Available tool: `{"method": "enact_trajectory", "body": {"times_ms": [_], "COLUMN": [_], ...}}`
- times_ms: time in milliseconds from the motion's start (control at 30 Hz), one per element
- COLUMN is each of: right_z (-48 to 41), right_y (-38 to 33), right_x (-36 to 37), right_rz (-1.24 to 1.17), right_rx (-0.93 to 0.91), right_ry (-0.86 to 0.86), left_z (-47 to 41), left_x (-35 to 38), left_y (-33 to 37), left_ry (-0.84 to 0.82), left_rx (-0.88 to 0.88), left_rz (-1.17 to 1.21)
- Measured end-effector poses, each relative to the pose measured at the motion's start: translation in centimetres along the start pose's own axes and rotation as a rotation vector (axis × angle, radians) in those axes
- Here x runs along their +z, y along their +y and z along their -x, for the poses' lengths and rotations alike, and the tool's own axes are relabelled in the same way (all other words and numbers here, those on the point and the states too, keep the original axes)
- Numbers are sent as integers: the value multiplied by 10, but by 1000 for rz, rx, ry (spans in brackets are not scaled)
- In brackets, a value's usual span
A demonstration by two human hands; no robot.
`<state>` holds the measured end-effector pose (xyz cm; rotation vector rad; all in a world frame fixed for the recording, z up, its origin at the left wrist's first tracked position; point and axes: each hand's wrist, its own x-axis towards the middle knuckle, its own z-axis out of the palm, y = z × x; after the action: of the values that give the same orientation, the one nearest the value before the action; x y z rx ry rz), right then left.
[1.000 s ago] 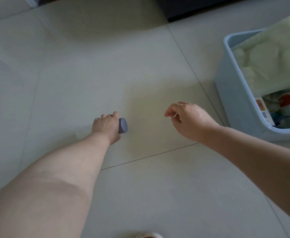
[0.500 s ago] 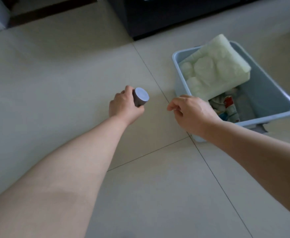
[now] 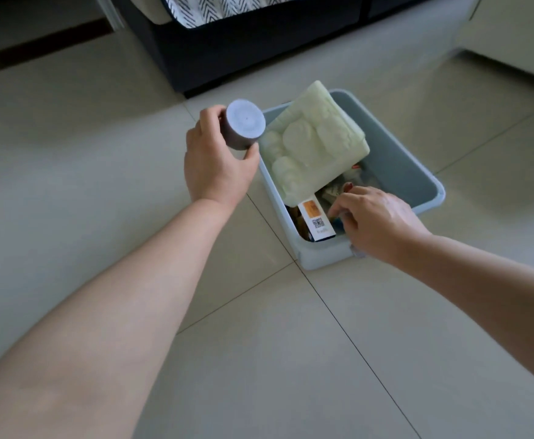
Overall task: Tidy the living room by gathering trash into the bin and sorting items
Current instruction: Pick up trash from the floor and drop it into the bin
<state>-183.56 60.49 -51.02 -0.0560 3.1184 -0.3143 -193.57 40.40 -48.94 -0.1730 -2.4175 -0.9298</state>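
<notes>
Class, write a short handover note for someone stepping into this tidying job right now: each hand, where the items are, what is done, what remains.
Left hand: closed around the grey cylinder, held in the air beside the bin's left rim.
Right hand: fingers curled over the bin's near end; whether its grip holds anything cannot be told.
Blue bin: on the tiled floor, holding a pale green foam block, a box with an orange label and other wrappers.
Done: cylinder picked up, bin partly filled.
Left: drop or sort the cylinder, then probably check the room for more.
</notes>
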Motion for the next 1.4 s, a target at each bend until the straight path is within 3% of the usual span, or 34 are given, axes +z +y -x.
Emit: {"method": "enact_trajectory", "body": {"times_ms": [200, 333, 633, 767, 933, 1400], "right_z": [4, 4, 1, 0, 1, 8], "right_y": [16, 28, 30, 31, 36, 48], "right_x": [0, 2, 9, 10, 9, 5], "right_rz": [70, 70, 1, -21, -28, -18], "right_rx": [104, 168, 235, 256, 298, 308], "right_ry": [-22, 50, 71, 75, 115, 122], "left_z": [2, 1, 14, 19, 24, 35], "left_x": [11, 16, 37, 42, 42, 56], "left_y": [32, 47, 63, 69, 88, 94], "left_ry": [62, 89, -174, -180, -60, -370], "left_rx": [100, 179, 29, 16, 59, -46], "left_rz": [177, 283, 522, 593, 840, 410]}}
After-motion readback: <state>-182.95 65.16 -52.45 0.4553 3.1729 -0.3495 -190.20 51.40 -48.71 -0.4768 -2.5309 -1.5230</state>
